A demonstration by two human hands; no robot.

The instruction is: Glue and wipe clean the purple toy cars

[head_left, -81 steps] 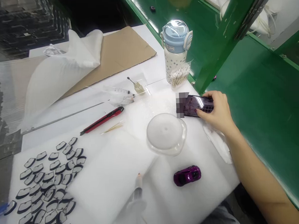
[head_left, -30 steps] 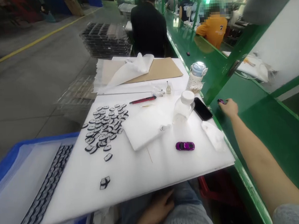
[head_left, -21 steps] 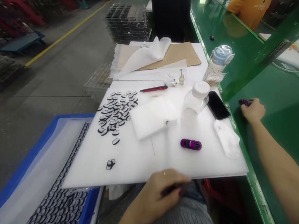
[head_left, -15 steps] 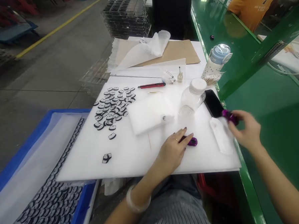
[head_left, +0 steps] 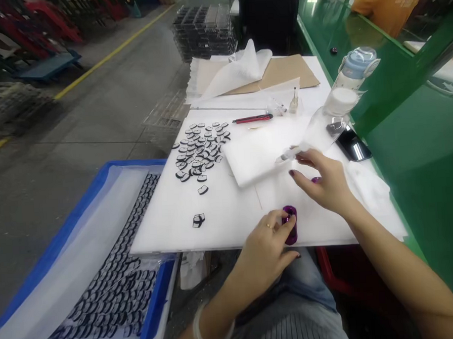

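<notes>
A flat white tabletop (head_left: 165, 228) is stretching before the person, while a blue-rimmed rectangular tray (head_left: 153, 306) is lying lower, on the left. A thick white foam block (head_left: 251, 160) is resting mid-tabletop, a clear white-capped plastic bottle (head_left: 321, 128) standing to its right. The left hand (head_left: 264, 248) is spreading, fingertips resting on a glossy purple toy car (head_left: 291, 237) near the front edge (the thumb is sitting apart). The right hand (head_left: 328, 182), thumb and fingers parted, is hovering by a slim translucent tube (head_left: 285, 156); contact is looking unclear. Behind its thumb, a purple glossy object (head_left: 316, 179) is peeking out.
</notes>
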